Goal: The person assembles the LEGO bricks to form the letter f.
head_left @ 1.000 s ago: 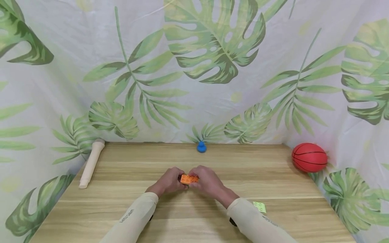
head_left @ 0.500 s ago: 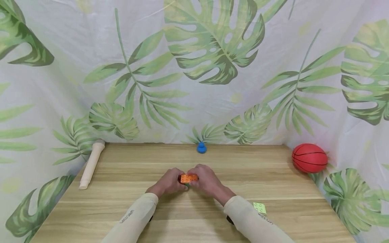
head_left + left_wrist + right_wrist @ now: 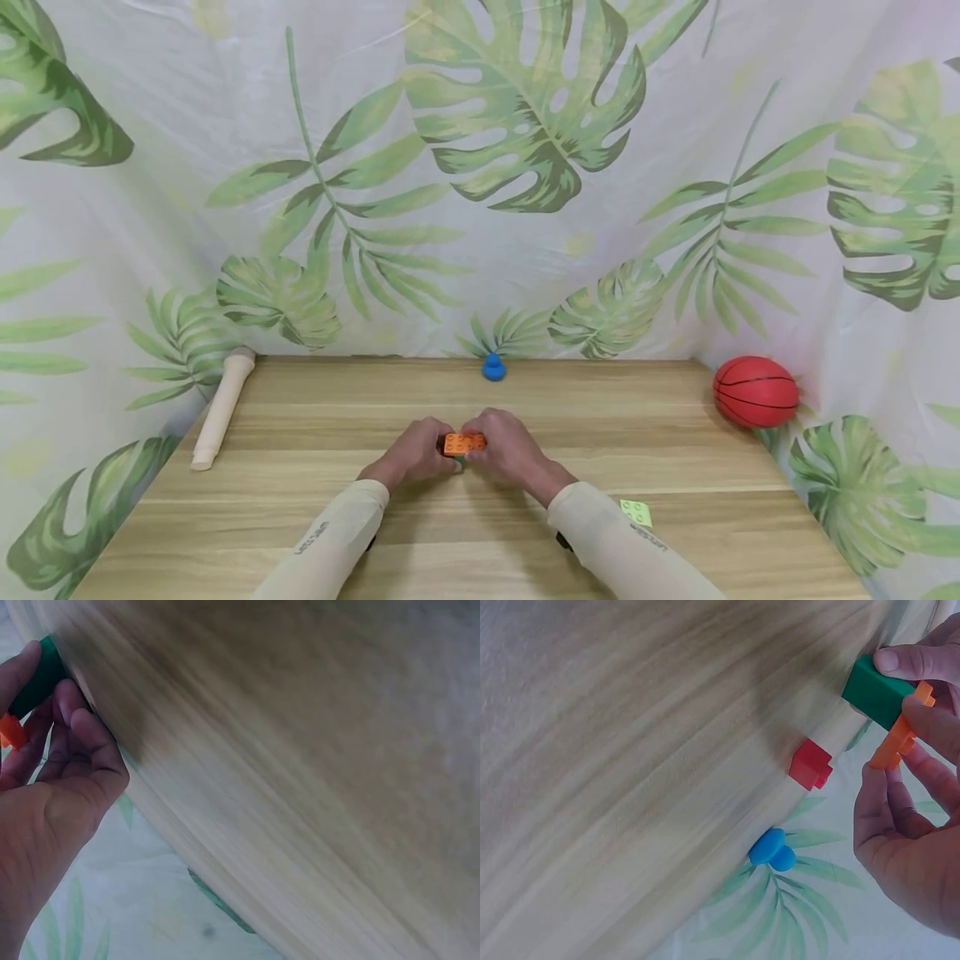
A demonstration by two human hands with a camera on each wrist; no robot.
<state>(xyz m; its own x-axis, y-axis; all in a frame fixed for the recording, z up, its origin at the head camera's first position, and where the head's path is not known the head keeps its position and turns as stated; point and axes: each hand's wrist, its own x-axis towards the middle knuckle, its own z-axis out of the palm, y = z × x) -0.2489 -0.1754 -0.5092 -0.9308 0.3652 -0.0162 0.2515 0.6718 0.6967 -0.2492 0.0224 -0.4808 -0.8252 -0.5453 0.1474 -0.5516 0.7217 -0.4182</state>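
Both hands meet over the middle of the table. My left hand (image 3: 411,452) holds a green toy brick (image 3: 877,691), its thumb on one face. My right hand (image 3: 512,450) pinches an orange studded toy brick (image 3: 456,444) between thumb and fingertips. The orange brick sits against the green one, studs facing the head camera; whether they are locked together I cannot tell. In the head view only a sliver of green shows below the orange. The left wrist view shows part of the green brick and an orange corner. Close by, in the right wrist view, stands a red brick (image 3: 808,765).
A blue knobbed piece (image 3: 493,368) stands at the table's back edge. To the right lie a light green brick (image 3: 635,513) and, at the far corner, a red basketball (image 3: 756,392). A pale wooden rod (image 3: 223,410) lies along the left edge. Leaf-print cloth surrounds the table.
The right forearm has shifted slightly left, and the orange brick sits a bit straighter with some green now showing beneath it. The head view has turned very slightly. Both grips stay the same.
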